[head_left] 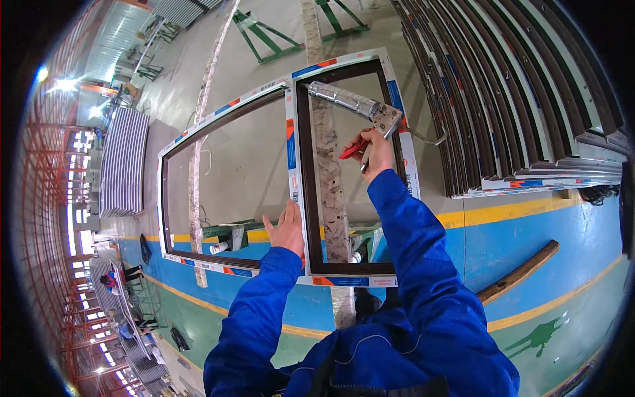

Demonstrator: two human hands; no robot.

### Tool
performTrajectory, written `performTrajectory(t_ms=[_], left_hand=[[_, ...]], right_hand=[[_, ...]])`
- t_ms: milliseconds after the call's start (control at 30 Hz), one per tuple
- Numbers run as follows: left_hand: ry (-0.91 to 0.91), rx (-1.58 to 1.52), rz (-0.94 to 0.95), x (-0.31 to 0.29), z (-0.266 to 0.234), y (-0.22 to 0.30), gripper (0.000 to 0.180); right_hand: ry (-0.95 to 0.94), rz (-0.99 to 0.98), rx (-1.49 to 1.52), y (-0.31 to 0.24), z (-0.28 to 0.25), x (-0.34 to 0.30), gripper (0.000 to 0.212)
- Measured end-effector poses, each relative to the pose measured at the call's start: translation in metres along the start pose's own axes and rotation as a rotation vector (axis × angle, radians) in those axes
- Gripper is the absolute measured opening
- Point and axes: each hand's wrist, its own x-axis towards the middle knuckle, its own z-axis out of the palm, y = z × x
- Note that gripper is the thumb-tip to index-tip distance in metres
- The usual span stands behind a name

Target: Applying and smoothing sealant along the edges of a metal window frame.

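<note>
A two-pane window frame (291, 142), dark inside with white, blue and orange film on its faces, lies flat in front of me. My left hand (287, 229) rests on its middle bar, thumb and fingers apart, holding nothing. Over the right-hand opening, my right hand (376, 152) grips a caulking gun (347, 100) by its handle. The silver barrel points up and left, its front end by the top of the middle bar. A red piece (352, 151) shows at the fingers of that hand; I cannot tell what it is. The gun's bent rod reaches out past the frame's right side.
Two worn, spattered support bars (331, 175) run beneath the frame. Close on the right stands a large stack of frames (509, 99). A wooden beam (519, 271) lies on the floor. Green trestles (268, 36) stand beyond, striped stacked profiles (124, 162) and a person (111, 280) at left.
</note>
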Motion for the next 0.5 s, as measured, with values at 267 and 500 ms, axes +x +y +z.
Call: performTrajectory(t_ms=[267,500], left_hand=[[0.028,-0.007,0.013,0.0014,-0.0012,-0.0017,0.052],[0.028,-0.023,0.005,0.0001,-0.0014,-0.0005,0.051]], right_hand=[[-0.003,0.026,-0.019,-0.0018,0.0,0.0009,0.01],[0.006,0.025,-0.036,-0.0015,0.0031,0.0045,0.01]])
